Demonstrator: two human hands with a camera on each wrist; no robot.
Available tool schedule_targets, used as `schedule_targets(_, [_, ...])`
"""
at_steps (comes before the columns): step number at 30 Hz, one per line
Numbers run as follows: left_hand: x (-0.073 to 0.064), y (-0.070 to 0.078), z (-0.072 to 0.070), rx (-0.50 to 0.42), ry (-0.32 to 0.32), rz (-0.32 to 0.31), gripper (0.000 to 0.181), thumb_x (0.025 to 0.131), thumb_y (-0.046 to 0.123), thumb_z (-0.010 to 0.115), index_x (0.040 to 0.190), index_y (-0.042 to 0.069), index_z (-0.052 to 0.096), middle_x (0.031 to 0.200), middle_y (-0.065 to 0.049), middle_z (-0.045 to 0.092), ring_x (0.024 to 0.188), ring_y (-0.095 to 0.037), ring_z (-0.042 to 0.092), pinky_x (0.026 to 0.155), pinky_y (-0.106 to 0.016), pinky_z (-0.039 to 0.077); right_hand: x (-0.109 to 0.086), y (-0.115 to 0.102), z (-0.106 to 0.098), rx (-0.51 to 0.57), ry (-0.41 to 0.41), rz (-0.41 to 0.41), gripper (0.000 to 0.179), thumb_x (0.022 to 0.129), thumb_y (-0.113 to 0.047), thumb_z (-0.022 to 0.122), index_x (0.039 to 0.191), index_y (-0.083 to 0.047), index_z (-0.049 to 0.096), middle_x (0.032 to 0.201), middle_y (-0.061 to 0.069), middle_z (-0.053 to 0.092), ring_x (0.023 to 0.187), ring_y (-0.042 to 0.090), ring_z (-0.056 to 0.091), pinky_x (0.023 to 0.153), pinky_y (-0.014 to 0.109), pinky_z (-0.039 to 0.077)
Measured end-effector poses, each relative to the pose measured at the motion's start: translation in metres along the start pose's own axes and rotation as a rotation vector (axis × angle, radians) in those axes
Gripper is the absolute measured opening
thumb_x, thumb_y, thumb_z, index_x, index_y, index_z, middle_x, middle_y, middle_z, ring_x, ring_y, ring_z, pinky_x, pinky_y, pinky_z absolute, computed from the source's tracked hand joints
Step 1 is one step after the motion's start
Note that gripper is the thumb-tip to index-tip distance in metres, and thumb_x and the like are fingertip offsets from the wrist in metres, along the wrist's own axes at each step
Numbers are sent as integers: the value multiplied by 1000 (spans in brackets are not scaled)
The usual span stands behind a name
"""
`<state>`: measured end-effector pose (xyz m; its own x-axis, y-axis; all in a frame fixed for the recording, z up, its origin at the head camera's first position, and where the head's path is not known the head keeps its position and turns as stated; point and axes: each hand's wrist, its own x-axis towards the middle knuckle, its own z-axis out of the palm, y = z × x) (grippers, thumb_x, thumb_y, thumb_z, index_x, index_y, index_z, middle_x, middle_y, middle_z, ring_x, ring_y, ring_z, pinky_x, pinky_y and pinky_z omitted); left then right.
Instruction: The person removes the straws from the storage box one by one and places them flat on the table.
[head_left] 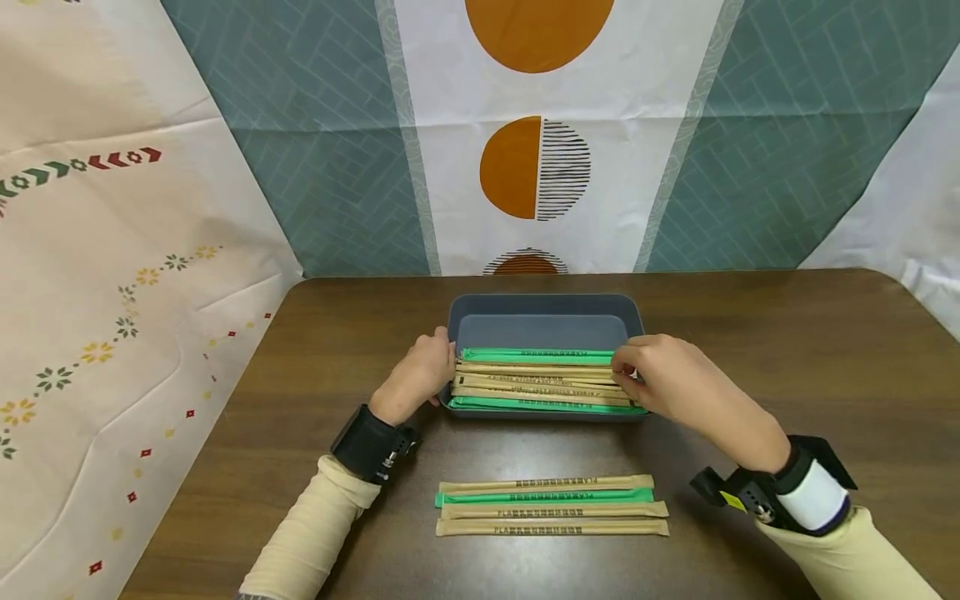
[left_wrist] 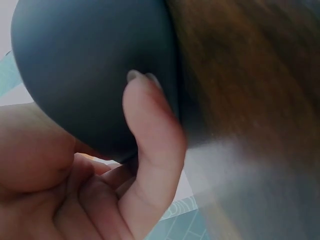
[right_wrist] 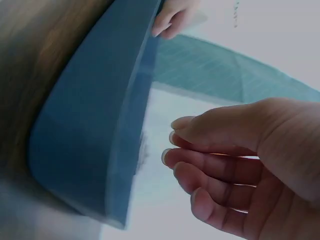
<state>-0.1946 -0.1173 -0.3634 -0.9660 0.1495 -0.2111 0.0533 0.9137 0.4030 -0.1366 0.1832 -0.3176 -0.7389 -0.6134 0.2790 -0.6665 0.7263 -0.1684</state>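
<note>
A dark grey tray (head_left: 546, 305) holds several paper-wrapped straws (head_left: 540, 381) lying lengthwise, tan ones between green ones. My left hand (head_left: 424, 367) grips the tray's left end; in the left wrist view, a digit of that left hand (left_wrist: 155, 135) lies against the tray's outer wall (left_wrist: 90, 65). Over the tray's right end, my right hand (head_left: 667, 375) has its fingertips by the straws' ends. The right wrist view shows that right hand (right_wrist: 225, 155) with fingers loosely bent and thumb near the index finger, nothing visible between them; the straws are hidden there by the tray wall (right_wrist: 90, 115).
On the brown table (head_left: 360, 533), in front of the tray, lie three tan wrapped straws (head_left: 555, 527) and one green wrapped straw (head_left: 547, 497), side by side. A patterned cloth (head_left: 322, 133) hangs behind the table, and a cream floral cloth (head_left: 150, 333) is at the left.
</note>
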Motion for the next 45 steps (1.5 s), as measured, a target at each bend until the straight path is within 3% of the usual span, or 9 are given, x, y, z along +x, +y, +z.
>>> schedule_targets(5, [-1, -1, 2, 4, -12, -10, 28, 101, 16, 37, 114, -7, 45, 81, -23, 55, 36, -17, 55, 38, -31, 52, 5, 16, 21, 72, -109, 15, 13, 73, 3, 70, 70, -10, 66, 63, -3, 58, 53, 6, 45, 46, 23, 42])
schedule_targets(9, [-3, -3, 2, -1, -3, 1, 28, 101, 16, 37, 114, -7, 45, 79, -22, 55, 35, -17, 55, 39, -31, 53, 6, 21, 33, 86, -169, -28, 23, 74, 2, 69, 62, -14, 59, 60, -6, 51, 52, 5, 40, 45, 20, 35])
schedule_targets(13, [-3, -2, 0, -5, 8, 14, 27, 101, 16, 36, 112, -7, 46, 81, -22, 54, 35, -16, 54, 38, -30, 52, 7, 21, 37, 78, -174, -51, 32, 73, 4, 67, 57, -17, 49, 57, -8, 39, 51, 6, 33, 46, 20, 26])
schedule_targets(19, [-2, 0, -2, -12, 10, 16, 26, 101, 15, 36, 109, -7, 47, 87, -26, 55, 35, -17, 55, 35, -30, 52, 6, 19, 38, 36, -182, -38, 32, 74, 1, 69, 56, -17, 50, 57, -7, 41, 52, 6, 35, 44, 20, 27])
schedule_targets(28, [-2, -1, -2, -40, -13, 4, 28, 101, 16, 36, 113, -8, 45, 92, -26, 55, 37, -18, 56, 37, -30, 53, 2, 13, 30, -120, -76, -39, 31, 72, 3, 65, 55, -17, 50, 51, -6, 40, 46, 7, 33, 42, 22, 26])
schedule_targets(34, [-3, -2, -3, -77, -37, -14, 32, 100, 16, 40, 121, -8, 42, 100, -28, 55, 42, -20, 56, 38, -31, 53, -6, -1, 14, -170, 16, -84, 21, 70, 3, 69, 61, -13, 57, 54, -4, 46, 47, 8, 37, 43, 24, 33])
schedule_targets(40, [-5, -5, -2, -59, -20, -16, 29, 101, 17, 36, 115, -7, 45, 89, -25, 54, 39, -21, 56, 38, -31, 52, -19, -20, 3, -242, 106, -179, 17, 64, 2, 73, 64, -9, 59, 58, -2, 53, 51, 12, 45, 44, 25, 35])
schedule_targets(45, [-3, -4, -1, -30, -16, 6, 28, 101, 15, 36, 114, -8, 45, 83, -22, 54, 38, -19, 56, 38, -30, 52, -38, -41, 5, -261, 121, -209, 21, 60, 3, 71, 60, -11, 55, 57, -3, 50, 51, 11, 39, 45, 23, 29])
